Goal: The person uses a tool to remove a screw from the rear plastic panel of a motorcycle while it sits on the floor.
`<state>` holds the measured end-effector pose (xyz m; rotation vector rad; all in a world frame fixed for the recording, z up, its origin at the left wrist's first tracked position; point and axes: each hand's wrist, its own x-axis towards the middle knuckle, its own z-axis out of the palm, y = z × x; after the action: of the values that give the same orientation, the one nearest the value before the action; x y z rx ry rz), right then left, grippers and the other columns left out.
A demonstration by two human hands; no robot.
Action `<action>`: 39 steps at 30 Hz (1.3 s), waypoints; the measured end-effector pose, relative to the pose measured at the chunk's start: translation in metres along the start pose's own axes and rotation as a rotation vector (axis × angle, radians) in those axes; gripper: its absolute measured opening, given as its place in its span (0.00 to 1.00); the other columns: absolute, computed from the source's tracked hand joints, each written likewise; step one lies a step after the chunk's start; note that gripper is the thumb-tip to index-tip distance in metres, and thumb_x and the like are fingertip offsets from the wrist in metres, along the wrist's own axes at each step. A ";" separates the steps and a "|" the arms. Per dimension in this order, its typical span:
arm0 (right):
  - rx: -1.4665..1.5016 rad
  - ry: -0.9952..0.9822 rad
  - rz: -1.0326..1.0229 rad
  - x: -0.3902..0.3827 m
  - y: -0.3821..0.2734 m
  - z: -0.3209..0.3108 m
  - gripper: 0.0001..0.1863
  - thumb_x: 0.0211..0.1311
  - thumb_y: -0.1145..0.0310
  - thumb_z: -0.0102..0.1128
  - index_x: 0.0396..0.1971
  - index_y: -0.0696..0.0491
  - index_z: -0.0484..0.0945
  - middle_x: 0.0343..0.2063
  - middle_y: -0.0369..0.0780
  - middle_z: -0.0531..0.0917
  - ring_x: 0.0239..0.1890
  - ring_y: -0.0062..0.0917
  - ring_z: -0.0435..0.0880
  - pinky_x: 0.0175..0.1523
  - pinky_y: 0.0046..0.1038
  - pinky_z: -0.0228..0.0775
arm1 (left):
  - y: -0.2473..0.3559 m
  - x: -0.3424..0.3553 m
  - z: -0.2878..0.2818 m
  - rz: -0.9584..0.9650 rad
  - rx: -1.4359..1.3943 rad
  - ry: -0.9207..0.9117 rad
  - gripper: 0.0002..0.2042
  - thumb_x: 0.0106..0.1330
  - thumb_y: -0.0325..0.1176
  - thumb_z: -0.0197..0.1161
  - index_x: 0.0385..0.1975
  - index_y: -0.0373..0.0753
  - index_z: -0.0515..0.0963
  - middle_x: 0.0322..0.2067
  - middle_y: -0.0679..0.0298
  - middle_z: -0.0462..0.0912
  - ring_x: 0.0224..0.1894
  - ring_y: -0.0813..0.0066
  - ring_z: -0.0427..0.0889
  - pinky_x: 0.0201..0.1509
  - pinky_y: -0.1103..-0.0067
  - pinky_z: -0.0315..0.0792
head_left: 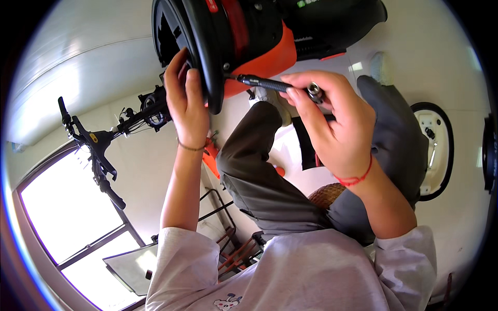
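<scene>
An orange and black scooter body [264, 54] fills the top centre, with a black rim-like panel [207, 57] at its left edge. My left hand [185, 101] grips this black panel, fingers curled around its edge. My right hand [332, 122] holds a dark screwdriver [270, 84] by its handle end, the tip set against the panel near a screw by the orange part. A red string sits on my right wrist and a thin band on my left.
My knees in grey trousers [259, 176] lie below the hands. A black handlebar [98, 147] with brake levers sticks out at left. A white, black-rimmed cover [434, 150] lies on the pale floor at right. A window [72, 217] shows at lower left.
</scene>
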<state>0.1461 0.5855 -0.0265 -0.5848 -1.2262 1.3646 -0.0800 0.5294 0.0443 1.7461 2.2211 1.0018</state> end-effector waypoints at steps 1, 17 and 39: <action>0.000 0.013 -0.060 -0.006 0.006 0.000 0.08 0.68 0.84 0.61 0.45 0.64 0.77 0.42 0.48 0.88 0.41 0.26 0.90 0.45 0.24 0.83 | -0.008 0.003 0.003 0.012 0.204 0.024 0.21 0.78 0.35 0.49 0.66 0.31 0.69 0.61 0.51 0.75 0.63 0.60 0.74 0.70 0.68 0.63; 0.028 0.051 -0.243 -0.018 0.021 0.001 0.08 0.64 0.88 0.61 0.43 0.69 0.78 0.43 0.55 0.88 0.40 0.32 0.90 0.47 0.28 0.85 | -0.041 0.000 0.017 0.184 0.084 0.207 0.31 0.75 0.46 0.34 0.59 0.26 0.77 0.57 0.49 0.80 0.59 0.59 0.76 0.67 0.68 0.65; -0.127 0.003 -0.234 -0.022 0.001 0.005 0.14 0.61 0.84 0.67 0.47 0.64 0.82 0.42 0.49 0.89 0.39 0.29 0.92 0.43 0.22 0.83 | -0.041 0.001 0.014 0.230 0.134 0.180 0.31 0.75 0.45 0.34 0.58 0.25 0.76 0.57 0.50 0.81 0.59 0.60 0.77 0.66 0.69 0.65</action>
<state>0.1461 0.5637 -0.0327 -0.5132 -1.3412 1.0966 -0.1069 0.5323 0.0097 2.0860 2.2792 1.1198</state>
